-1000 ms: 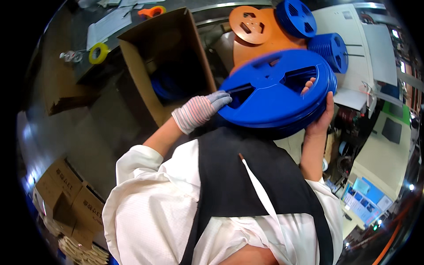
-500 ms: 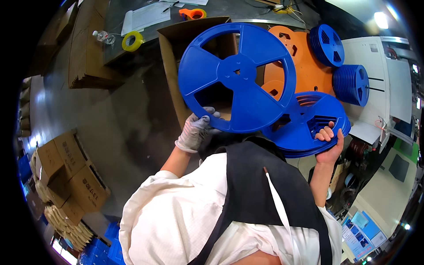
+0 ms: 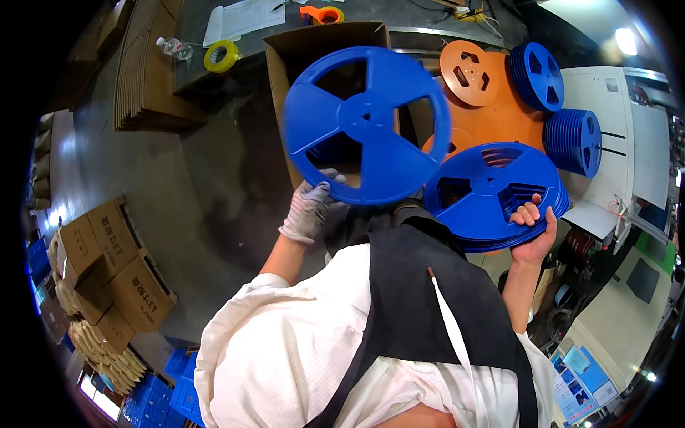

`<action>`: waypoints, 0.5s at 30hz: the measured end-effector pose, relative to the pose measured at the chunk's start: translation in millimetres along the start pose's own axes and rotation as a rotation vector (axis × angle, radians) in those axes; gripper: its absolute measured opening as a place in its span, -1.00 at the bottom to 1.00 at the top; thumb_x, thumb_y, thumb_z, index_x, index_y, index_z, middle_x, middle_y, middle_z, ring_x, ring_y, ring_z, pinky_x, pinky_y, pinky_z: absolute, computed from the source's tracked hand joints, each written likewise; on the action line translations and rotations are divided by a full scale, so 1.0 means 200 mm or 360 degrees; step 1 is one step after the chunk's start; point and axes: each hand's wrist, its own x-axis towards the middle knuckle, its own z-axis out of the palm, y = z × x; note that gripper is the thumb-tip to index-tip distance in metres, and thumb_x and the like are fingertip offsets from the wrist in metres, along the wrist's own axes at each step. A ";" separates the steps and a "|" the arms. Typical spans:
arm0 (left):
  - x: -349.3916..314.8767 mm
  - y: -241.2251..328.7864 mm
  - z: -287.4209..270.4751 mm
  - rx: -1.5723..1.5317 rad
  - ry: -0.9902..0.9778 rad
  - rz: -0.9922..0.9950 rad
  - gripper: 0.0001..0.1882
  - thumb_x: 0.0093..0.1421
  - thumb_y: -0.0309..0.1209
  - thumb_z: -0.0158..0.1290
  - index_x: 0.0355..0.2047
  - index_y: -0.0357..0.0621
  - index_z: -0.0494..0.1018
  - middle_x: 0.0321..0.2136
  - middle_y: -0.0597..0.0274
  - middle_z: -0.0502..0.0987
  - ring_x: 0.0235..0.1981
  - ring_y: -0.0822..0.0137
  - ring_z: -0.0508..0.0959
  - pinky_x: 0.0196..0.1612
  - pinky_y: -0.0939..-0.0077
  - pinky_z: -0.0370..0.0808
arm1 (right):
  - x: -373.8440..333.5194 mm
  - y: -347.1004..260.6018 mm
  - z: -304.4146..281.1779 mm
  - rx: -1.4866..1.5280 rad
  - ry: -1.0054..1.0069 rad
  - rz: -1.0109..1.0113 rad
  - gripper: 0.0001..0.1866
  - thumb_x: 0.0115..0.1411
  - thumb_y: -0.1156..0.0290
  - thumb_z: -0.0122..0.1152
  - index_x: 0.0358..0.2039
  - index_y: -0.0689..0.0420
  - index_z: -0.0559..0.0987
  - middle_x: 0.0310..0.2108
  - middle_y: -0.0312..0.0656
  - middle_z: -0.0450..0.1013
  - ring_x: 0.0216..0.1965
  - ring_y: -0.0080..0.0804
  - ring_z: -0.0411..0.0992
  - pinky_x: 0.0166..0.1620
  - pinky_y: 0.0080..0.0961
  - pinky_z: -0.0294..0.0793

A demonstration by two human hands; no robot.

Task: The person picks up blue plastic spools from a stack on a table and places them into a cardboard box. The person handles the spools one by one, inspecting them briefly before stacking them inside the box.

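Above an open cardboard box [image 3: 285, 78], left hand [image 3: 308, 210] clasps one blue reel [image 3: 366, 125]; right hand [image 3: 531, 235] clutches a reel stack [image 3: 492, 192].

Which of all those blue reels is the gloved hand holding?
The single blue reel held up over the open cardboard box, gripped at its rim by the gloved left hand; the others are stacked.

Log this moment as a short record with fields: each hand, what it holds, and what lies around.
left hand: gloved, pinching the lower rim of a single blue reel, held up flat to the camera
right hand: bare, supporting a stack of blue reels from below, fingers hooked through a spoke opening
behind the reel: open cardboard box
on the bench: orange reels, more blue reels, yellow tape roll
floor, left: stacked cartons
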 end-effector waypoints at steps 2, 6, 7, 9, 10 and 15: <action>0.06 0.00 -0.07 0.0121 0.0149 0.0089 -0.64 0.23 -0.41 0.08 0.01 -0.23 0.35 -0.13 0.07 0.51 -0.13 0.12 0.57 -0.16 0.17 0.66 | -0.01 0.00 -0.01 0.0013 0.0006 -0.0004 -0.64 0.24 0.25 0.07 -0.07 0.24 0.41 -0.52 -0.35 0.29 -0.49 -0.57 0.27 -0.32 -0.55 0.32; 0.31 -0.07 -0.36 0.0712 0.0441 0.0143 -0.71 0.26 -0.47 -0.01 0.00 -0.11 0.38 -0.16 0.20 0.52 -0.14 0.28 0.56 -0.17 0.22 0.60 | -0.01 0.01 -0.01 -0.0003 0.0008 -0.0014 -0.64 0.24 0.26 0.06 -0.06 0.24 0.41 -0.52 -0.34 0.29 -0.48 -0.55 0.27 -0.31 -0.54 0.32; 0.39 -0.12 -0.45 0.0819 0.0512 0.0128 -0.72 0.25 -0.47 -0.02 -0.01 -0.09 0.38 -0.17 0.22 0.52 -0.15 0.30 0.55 -0.18 0.24 0.59 | -0.01 0.02 -0.02 -0.0002 0.0005 -0.0009 -0.64 0.24 0.26 0.06 -0.06 0.24 0.41 -0.52 -0.34 0.29 -0.48 -0.55 0.27 -0.31 -0.54 0.32; 0.52 -0.14 -0.47 0.0969 0.0638 0.0071 -0.74 0.25 -0.48 -0.02 -0.04 -0.08 0.40 -0.22 0.25 0.53 -0.21 0.34 0.55 -0.22 0.31 0.57 | -0.01 0.02 -0.04 -0.0003 0.0023 -0.0019 -0.64 0.24 0.26 0.06 -0.06 0.24 0.41 -0.52 -0.34 0.29 -0.48 -0.55 0.27 -0.30 -0.53 0.32; 0.57 -0.14 -0.44 0.1011 0.0699 0.0035 -0.76 0.25 -0.49 -0.02 -0.06 -0.11 0.42 -0.27 0.26 0.54 -0.26 0.35 0.55 -0.25 0.37 0.56 | -0.02 0.02 -0.04 -0.0004 0.0037 -0.0029 -0.64 0.24 0.26 0.05 -0.06 0.24 0.41 -0.52 -0.34 0.29 -0.48 -0.55 0.27 -0.30 -0.53 0.32; 0.86 -0.23 -0.47 0.0988 0.0504 -0.0244 -0.57 0.24 -0.46 -0.01 0.13 -0.08 0.28 -0.08 0.13 0.48 -0.07 0.32 0.51 -0.07 0.34 0.49 | -0.06 0.02 -0.02 -0.0005 0.0109 -0.0063 -0.64 0.24 0.28 0.03 -0.07 0.27 0.40 -0.53 -0.34 0.25 -0.50 -0.56 0.23 -0.32 -0.54 0.27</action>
